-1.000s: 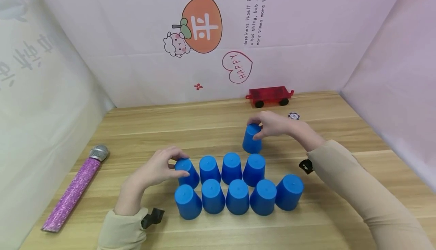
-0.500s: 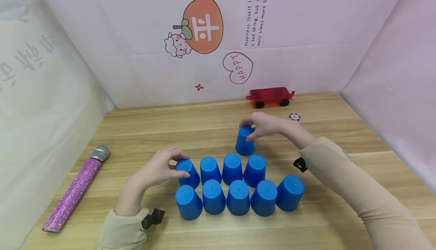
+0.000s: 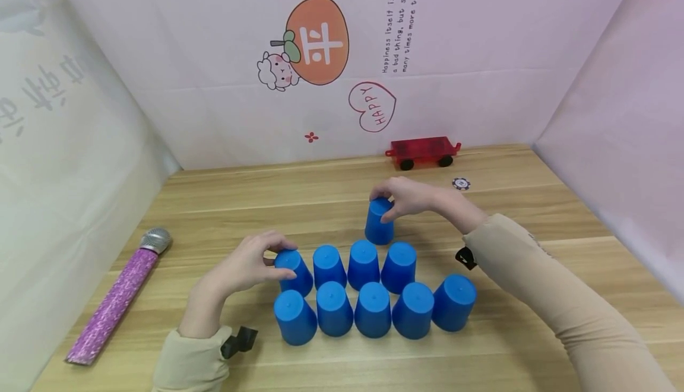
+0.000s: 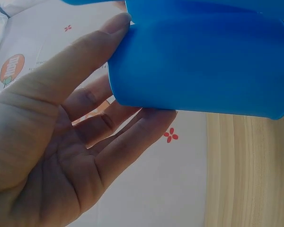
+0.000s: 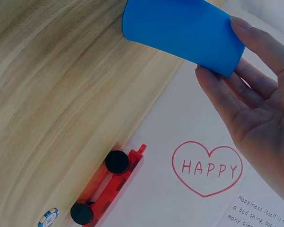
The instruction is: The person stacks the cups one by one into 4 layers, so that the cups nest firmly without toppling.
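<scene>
Upside-down blue plastic cups stand on the wooden table in two rows. My left hand [image 3: 240,270] has its thumb and fingers round the leftmost cup [image 3: 297,274] of the back row. In the left wrist view that cup [image 4: 203,68] sits between thumb and fingertips. Behind the rows, my right hand [image 3: 410,195] grips another inverted cup [image 3: 378,229] near its base. The right wrist view shows this cup [image 5: 184,33] pinched between thumb and fingers; whether its rim touches the table I cannot tell. A front-row cup [image 3: 454,303] stands at the right end.
A pink glittery microphone [image 3: 117,303] lies at the left. Towards the back wall stands a red toy wagon [image 3: 422,149], with a poker chip [image 3: 461,183] on the table in front of it. White printed sheets [image 3: 224,113] enclose the table on three sides.
My right hand has moved left with its cup, to behind the middle of the back row. The left hand stays at the leftmost cup, and the other cups have not moved.
</scene>
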The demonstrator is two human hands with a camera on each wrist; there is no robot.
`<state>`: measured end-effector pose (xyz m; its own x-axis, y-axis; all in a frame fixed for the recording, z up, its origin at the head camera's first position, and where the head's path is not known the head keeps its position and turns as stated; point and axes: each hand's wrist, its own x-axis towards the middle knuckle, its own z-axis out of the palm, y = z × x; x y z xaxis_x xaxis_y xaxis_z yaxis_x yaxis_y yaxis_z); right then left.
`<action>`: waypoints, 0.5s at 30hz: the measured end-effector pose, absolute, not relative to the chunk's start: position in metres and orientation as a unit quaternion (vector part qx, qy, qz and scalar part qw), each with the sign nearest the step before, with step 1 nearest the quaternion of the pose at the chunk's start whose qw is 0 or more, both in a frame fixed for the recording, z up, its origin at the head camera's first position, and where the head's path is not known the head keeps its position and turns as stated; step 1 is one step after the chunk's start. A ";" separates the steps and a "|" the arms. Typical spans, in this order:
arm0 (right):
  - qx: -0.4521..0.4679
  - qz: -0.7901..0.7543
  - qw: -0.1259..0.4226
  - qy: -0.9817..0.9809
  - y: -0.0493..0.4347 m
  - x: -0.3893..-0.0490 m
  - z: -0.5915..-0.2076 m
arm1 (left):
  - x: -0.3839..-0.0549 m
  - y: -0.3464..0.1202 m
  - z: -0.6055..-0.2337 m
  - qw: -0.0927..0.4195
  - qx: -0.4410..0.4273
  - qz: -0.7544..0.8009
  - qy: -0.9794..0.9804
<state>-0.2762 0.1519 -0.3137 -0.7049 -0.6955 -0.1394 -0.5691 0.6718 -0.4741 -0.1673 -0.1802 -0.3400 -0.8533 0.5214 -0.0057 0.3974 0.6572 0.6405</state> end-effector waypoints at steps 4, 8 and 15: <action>-0.353 -0.203 0.157 0.900 0.151 -0.277 -0.314 | -0.167 -0.180 -0.340 0.096 0.258 0.321 0.906; -0.351 -0.207 0.158 0.899 0.150 -0.276 -0.315 | -0.167 -0.181 -0.340 0.097 0.264 0.316 0.906; -0.350 -0.219 0.162 0.896 0.151 -0.275 -0.315 | -0.167 -0.182 -0.339 0.096 0.268 0.311 0.907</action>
